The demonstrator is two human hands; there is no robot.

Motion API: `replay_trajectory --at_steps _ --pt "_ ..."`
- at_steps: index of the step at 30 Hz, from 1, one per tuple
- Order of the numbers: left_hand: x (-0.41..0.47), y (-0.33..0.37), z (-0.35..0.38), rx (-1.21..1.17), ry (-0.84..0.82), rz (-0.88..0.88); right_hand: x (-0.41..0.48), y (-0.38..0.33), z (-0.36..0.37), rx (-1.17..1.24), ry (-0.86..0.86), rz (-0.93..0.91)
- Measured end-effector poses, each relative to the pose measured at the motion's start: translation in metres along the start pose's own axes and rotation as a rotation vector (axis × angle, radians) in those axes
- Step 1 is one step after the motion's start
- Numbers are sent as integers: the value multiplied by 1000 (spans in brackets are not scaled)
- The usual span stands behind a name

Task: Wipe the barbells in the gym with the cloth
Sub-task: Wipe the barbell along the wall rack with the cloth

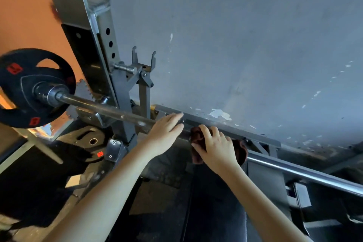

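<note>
The barbell runs across, and a plate sits on its left end. The cloth wraps its middle under the right hand — the left hand rests just left. The wall stands behind the barbell.

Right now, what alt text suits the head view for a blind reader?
A person's right hand grips a dark red cloth around a steel barbell, while the left hand rests on the bar beside it. A black weight plate loads its left end.
</note>
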State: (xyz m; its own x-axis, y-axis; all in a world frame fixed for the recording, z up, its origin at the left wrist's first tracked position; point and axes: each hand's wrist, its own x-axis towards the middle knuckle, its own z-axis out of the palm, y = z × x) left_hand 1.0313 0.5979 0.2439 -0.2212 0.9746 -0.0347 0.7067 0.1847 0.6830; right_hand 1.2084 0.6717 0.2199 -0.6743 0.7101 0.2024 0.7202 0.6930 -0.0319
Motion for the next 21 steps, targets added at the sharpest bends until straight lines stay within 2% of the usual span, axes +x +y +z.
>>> replay_trajectory --at_steps 1,5,8,10,12,17,21 --pt "-3 -2 -12 -12 15 9 9 -11 -2 15 -58 33" --pt "-10 -24 -58 240 78 57 23 -35 -3 56 -86 33" --pt "-8 -54 -83 382 91 25 5 -23 0 0 -20 -46" --pt "-8 -79 -95 488 71 -29 -2 -16 8 -39 52 -27" --pt "-10 -104 -100 575 29 -93 5 -24 11 -44 53 14" --pt "-14 -139 -97 596 53 -49 45 -77 8 24 -58 -3" --pt "-14 -143 -97 575 53 -33 40 -73 8 0 -72 -97"
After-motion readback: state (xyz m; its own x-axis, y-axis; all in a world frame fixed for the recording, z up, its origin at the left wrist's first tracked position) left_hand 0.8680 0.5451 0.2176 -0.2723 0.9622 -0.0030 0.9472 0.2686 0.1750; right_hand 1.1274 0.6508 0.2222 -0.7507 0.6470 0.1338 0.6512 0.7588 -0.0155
